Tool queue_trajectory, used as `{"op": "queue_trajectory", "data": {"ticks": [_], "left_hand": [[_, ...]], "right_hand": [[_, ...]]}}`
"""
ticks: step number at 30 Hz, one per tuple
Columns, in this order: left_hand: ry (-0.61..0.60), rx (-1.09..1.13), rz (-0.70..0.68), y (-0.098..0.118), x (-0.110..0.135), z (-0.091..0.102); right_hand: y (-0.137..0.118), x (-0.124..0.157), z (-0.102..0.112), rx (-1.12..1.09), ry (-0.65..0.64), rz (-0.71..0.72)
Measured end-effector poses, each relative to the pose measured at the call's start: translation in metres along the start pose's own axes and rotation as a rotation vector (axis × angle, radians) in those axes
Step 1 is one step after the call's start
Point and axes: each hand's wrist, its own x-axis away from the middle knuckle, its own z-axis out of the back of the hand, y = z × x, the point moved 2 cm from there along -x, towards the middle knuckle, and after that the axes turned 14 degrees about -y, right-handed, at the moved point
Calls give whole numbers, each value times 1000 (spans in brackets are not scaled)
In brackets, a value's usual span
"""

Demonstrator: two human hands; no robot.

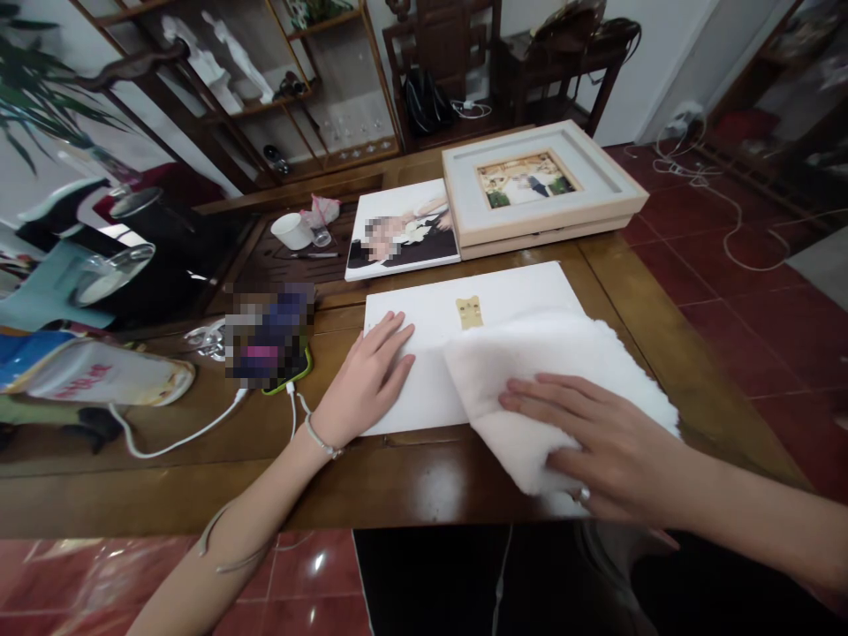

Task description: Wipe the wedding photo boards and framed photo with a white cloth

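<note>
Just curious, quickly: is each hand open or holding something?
Left hand: open, on the white panel.
Right hand: on the cloth; whether its grip is closed can't be told.

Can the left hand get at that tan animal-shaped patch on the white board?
Probably yes: the left hand rests on the white board, and nothing stands between it and the tan patch. The white cloth under the right hand comes close but leaves most of the patch in view.

"I've got the board (424,389) centre-frame on the table (265,495), cloth (563,344) over its right side!"
"And behind?"
"I see the photo panel (405,231), framed picture (530,181) just right of it, cup (290,231) left, upper left of centre."
</note>
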Motion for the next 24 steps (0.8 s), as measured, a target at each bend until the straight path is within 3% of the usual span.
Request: {"op": "queue_trajectory", "data": {"ticks": [8, 11, 14, 18, 21, 24], "left_hand": [[-8, -6, -10, 1, -1, 2], [-8, -12, -12, 1, -1, 2], [-9, -18, -10, 0, -1, 1], [-12, -22, -10, 0, 0, 1], [-7, -23, -10, 1, 0, 1], [-5, -24, -7, 1, 0, 0]], "right_hand": [[97, -22, 22, 150, -8, -238], [116, -15, 27, 189, 6, -341], [104, -2, 23, 223, 81, -293], [52, 18, 7, 175, 166, -137], [12, 27, -2, 51, 152, -14], [-7, 26, -2, -4, 116, 34]]}}
